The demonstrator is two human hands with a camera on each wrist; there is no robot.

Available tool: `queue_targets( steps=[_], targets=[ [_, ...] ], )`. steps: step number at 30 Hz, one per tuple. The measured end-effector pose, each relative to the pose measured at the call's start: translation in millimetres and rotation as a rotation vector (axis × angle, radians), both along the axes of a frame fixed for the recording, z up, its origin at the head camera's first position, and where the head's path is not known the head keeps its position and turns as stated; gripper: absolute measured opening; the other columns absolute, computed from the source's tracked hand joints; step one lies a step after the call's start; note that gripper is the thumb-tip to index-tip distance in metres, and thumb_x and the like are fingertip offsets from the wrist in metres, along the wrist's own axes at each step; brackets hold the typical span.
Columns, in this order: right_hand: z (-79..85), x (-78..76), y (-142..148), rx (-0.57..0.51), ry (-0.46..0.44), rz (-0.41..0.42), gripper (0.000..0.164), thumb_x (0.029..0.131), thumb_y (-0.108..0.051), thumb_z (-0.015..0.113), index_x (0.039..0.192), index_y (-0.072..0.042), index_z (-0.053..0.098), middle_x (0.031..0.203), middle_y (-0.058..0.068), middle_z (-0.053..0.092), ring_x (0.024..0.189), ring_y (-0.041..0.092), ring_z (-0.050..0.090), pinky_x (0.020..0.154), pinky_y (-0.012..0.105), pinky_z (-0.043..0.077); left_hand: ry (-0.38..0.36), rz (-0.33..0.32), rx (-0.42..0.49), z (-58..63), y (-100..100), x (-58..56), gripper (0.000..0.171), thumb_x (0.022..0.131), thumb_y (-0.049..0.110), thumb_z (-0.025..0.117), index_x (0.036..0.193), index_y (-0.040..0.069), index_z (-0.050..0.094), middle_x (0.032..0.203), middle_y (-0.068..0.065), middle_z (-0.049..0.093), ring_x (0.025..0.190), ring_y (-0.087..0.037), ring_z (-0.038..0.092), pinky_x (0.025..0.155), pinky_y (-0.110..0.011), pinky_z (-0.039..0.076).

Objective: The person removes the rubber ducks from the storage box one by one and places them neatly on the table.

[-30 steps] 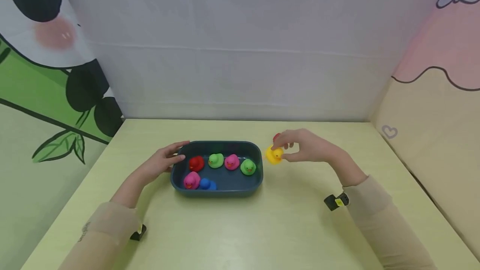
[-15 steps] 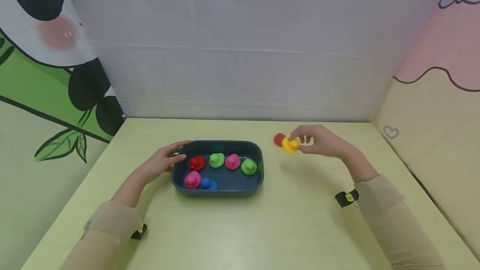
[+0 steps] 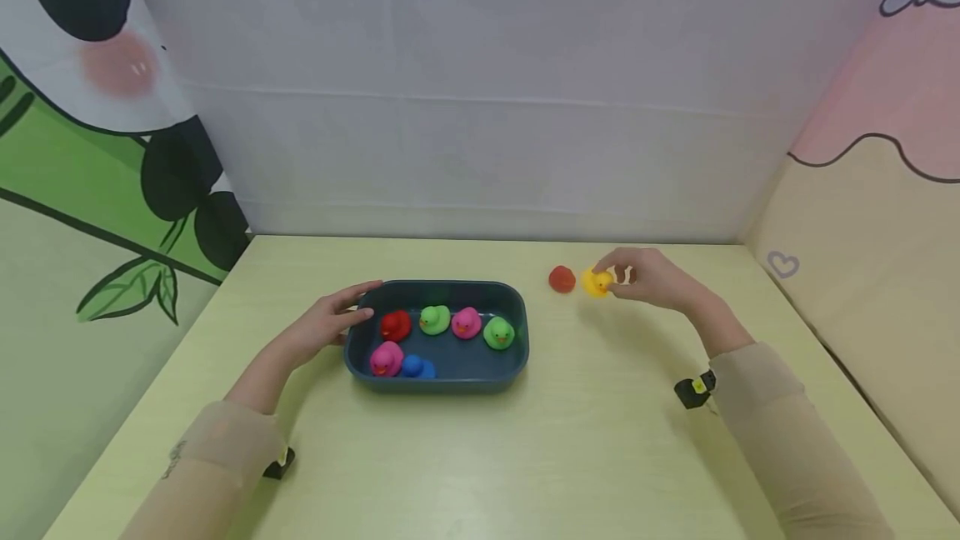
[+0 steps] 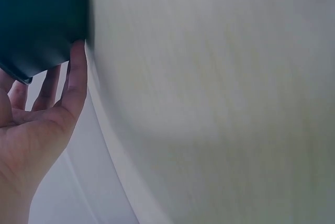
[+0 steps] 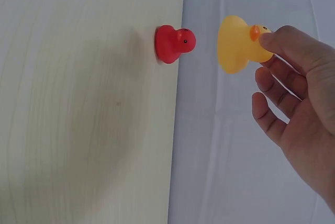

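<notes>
My right hand [image 3: 648, 276] pinches a yellow rubber duck [image 5: 238, 46] by its head between thumb and forefinger, the other fingers loosely curled. The duck is raised above the table, beside a red rubber duck [image 5: 170, 44] that sits on the tabletop. My left hand [image 3: 324, 325] holds the left end of a dark blue-green tray [image 3: 438, 386], thumb over the rim and fingers along the outside wall. Inside the tray are a red duck [image 3: 395, 325], two green ducks [image 3: 434, 320], two pink ducks [image 3: 466, 323] and a blue duck [image 3: 417, 367].
The pale wooden table [image 3: 480, 465] ends at a white cloth backdrop [image 3: 480, 107]. Printed cartoon panels stand left and right of it. A small black camera [image 3: 693, 390] is strapped at the right wrist.
My right hand has carried the yellow duck right and slightly back, away from the tray, uncovering the red duck on the table. My left hand stays at the tray.
</notes>
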State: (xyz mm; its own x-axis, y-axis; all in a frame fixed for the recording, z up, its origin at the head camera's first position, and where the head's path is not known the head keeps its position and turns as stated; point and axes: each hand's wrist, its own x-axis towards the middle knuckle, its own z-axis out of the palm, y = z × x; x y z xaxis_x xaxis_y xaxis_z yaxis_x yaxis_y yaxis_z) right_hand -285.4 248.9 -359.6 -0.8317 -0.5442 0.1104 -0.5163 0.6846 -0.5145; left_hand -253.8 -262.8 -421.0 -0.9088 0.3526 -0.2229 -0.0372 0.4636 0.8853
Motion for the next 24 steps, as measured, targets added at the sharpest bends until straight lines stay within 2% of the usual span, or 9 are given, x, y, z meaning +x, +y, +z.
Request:
queue_targets(
  steps=[8, 15, 24],
  targets=[
    [-20.8, -16.3, 5, -0.005, 0.037, -0.039, 0.029, 0.082, -0.004, 0.068, 0.111, -0.008, 0.067, 0.101, 0.004, 0.065, 0.078, 0.019, 0.050, 0.063, 0.027, 0.046, 0.017, 0.000, -0.001, -1.8, -1, -1.5, 0.056, 0.097, 0.034, 0.051, 0.148, 0.029, 0.029, 0.154, -0.015, 0.022, 0.134, -0.043, 0.030, 0.090, -0.053, 0.047],
    [-37.4, -29.1, 7, 0.005, 0.033, -0.091, 0.030, 0.082, -0.003, 0.066, 0.112, -0.006, 0.066, 0.096, 0.007, 0.064, 0.079, 0.021, 0.050, 0.059, 0.026, 0.044, 0.024, 0.007, -0.001, -4.6, -1, -3.2, 0.055, 0.097, 0.031, 0.051, 0.148, 0.028, 0.030, 0.154, -0.015, 0.023, 0.133, -0.042, 0.032, 0.090, -0.052, 0.048],
    [-59.3, -38.5, 10, 0.042, 0.011, -0.141, 0.033, 0.082, -0.001, 0.064, 0.115, -0.001, 0.065, 0.100, 0.011, 0.064, 0.080, 0.022, 0.049, 0.067, 0.031, 0.041, 0.028, 0.001, 0.004, -10.8, -2, -6.9, 0.055, 0.096, 0.035, 0.052, 0.147, 0.029, 0.031, 0.154, -0.014, 0.024, 0.133, -0.042, 0.033, 0.089, -0.051, 0.049]
  ],
)
